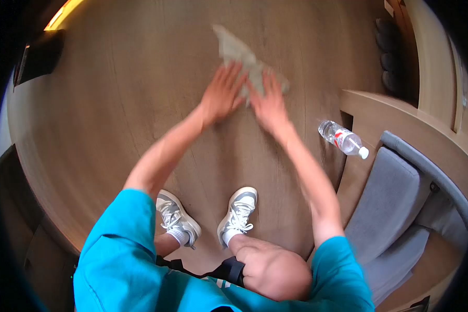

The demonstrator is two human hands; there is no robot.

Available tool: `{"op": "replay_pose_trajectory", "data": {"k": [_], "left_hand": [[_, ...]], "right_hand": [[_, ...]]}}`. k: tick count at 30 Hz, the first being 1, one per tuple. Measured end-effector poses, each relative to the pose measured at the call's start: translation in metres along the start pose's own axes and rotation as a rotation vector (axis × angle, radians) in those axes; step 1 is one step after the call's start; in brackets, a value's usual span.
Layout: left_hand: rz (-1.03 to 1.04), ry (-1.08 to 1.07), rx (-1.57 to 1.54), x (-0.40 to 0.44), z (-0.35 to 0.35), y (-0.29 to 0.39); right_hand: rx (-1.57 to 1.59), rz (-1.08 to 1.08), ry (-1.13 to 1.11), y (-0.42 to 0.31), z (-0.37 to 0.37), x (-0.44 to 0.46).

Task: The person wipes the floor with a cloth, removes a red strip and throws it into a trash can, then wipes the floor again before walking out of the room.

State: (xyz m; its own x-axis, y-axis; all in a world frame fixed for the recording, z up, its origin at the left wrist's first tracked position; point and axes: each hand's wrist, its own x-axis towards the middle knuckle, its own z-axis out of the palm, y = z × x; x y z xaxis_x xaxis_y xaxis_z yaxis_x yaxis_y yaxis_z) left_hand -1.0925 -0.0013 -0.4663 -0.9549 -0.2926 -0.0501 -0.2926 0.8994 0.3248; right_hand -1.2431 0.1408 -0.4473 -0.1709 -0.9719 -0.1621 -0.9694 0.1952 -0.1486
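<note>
A pale, crumpled cloth (236, 48) lies on the brown wooden floor (156, 78) ahead of my feet, somewhat smeared by motion. Both arms reach forward to it. My left hand (223, 93) rests flat at its near edge, fingers stretched out over the cloth. Close beside it, my right hand (269, 101) presses on the cloth's right part, its fingers also extended and slightly apart. Neither hand is wrapped around anything. Part of the cloth is hidden under the fingers.
A clear plastic bottle (343, 138) with a white cap lies on its side at the right. Beyond it is a grey cushioned seat (387, 203). My grey-and-white shoes (239, 210) stand on the floor below my arms. A dark object (40, 57) is at upper left.
</note>
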Motion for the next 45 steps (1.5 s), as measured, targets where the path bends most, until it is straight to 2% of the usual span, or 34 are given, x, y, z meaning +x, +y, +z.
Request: {"op": "replay_pose_trajectory", "data": {"k": [1,3,5,8,11,14,17,19,20,22,24,25,26,27,28,30,33,35,37,39,41,43,45], "left_hand": [[0.002,-0.061,-0.048,-0.037,-0.002,0.016],[-0.013,-0.241,-0.034,-0.109,0.002,0.051],[-0.066,-0.234,-0.062,-0.159,0.004,0.07],[-0.116,-0.182,-0.128,-0.163,-0.002,0.06],[-0.249,-0.125,-0.116,-0.145,-0.018,0.014],[-0.389,0.044,-0.055,-0.129,-0.026,-0.066],[-0.474,0.198,0.117,-0.119,-0.037,-0.165],[-0.506,0.285,0.229,-0.123,-0.048,-0.222],[-0.522,0.294,0.229,-0.131,-0.06,-0.223],[-0.647,0.176,0.091,-0.145,-0.077,-0.214],[-0.666,0.229,0.218,-0.165,-0.048,-0.204],[-0.713,0.133,0.161,-0.178,-0.044,-0.174],[-0.715,0.195,0.001,-0.198,-0.034,-0.141],[-0.706,0.03,-0.049,-0.215,-0.034,-0.108],[-0.713,-0.041,-0.146,-0.234,-0.029,-0.075],[-0.715,0.046,-0.212,-0.266,-0.011,-0.018],[-0.72,0.06,-0.225,-0.274,-0.004,-0.011],[-0.655,0.047,-0.137,-0.273,-0.014,-0.044],[-0.652,0.081,-0.003,-0.251,-0.031,-0.108],[-0.711,0.119,0.133,-0.228,-0.052,-0.167],[-0.719,0.153,0.239,-0.213,-0.066,-0.221],[-0.706,0.174,0.28,-0.205,-0.074,-0.241],[-0.728,0.172,0.263,-0.212,-0.067,-0.216]], "right_hand": [[0.078,-0.046,0.011,-0.02,0.009,-0.035],[0.318,-0.084,-0.124,-0.06,0.009,-0.098],[0.417,-0.084,-0.2,-0.089,0.004,-0.121],[0.381,-0.082,-0.176,-0.099,0.0,-0.1],[0.342,-0.202,-0.12,-0.096,0.0,-0.031],[0.278,-0.351,-0.003,-0.109,0.009,0.081],[0.107,-0.49,0.127,-0.146,0.022,0.202],[0.025,-0.502,0.106,-0.182,0.017,0.257],[0.019,-0.519,0.105,-0.192,0.011,0.26],[0.087,-0.578,0.17,-0.204,0.005,0.261],[-0.024,-0.643,0.152,-0.203,0.014,0.241],[0.068,-0.718,0.136,-0.198,0.02,0.216],[0.041,-0.739,0.021,-0.198,0.017,0.183],[0.059,-0.766,-0.137,-0.198,0.01,0.147],[0.088,-0.802,-0.195,-0.2,0.012,0.111],[0.113,-0.842,-0.26,-0.202,0.006,0.061],[0.061,-0.878,-0.411,-0.204,0.003,0.056],[0.065,-0.985,-0.33,-0.199,0.014,0.091],[0.104,-0.912,-0.25,-0.213,0.009,0.147],[-0.104,-0.809,-0.05,-0.236,0.011,0.215],[0.042,-0.714,0.138,-0.253,0.03,0.263],[0.014,-0.64,0.113,-0.269,0.029,0.263],[-0.026,-0.577,0.097,-0.269,0.022,0.255]]}}
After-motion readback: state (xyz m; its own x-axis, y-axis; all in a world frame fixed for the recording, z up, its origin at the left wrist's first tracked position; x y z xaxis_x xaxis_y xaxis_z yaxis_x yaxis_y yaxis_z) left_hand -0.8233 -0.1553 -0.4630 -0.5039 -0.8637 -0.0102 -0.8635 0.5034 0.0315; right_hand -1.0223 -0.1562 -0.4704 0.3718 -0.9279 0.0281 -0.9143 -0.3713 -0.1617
